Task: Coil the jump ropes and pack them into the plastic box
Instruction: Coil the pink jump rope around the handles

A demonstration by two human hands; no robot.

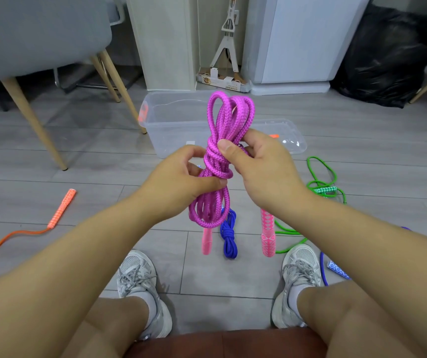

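While both hands crowd the middle of my feed, their far fingers sit hidden behind the magenta rope (217,161). It is a thick braided cord folded into long loops and bound round its waist by several turns. The left hand (178,179) curls round the bundle below the turns, thumb pressed across it. The right hand (264,166) pinches the turns from 3 o'clock, thumb on top.

Two pink handles (268,236) hang at 6 o'clock, one partly covered by the loops. The clear plastic box (166,122) stands on the floor at 12 o'clock, its middle blocked by the bundle. The flat clear piece beside it is possibly its lid (289,135).

A coiled blue rope (229,236) lies below the bundle and a green rope (320,182) at 3 o'clock. An orange rope (61,210) at 9 o'clock is cut off by the frame edge. I cannot read the small print on the cardboard tray (222,82) beyond the box.
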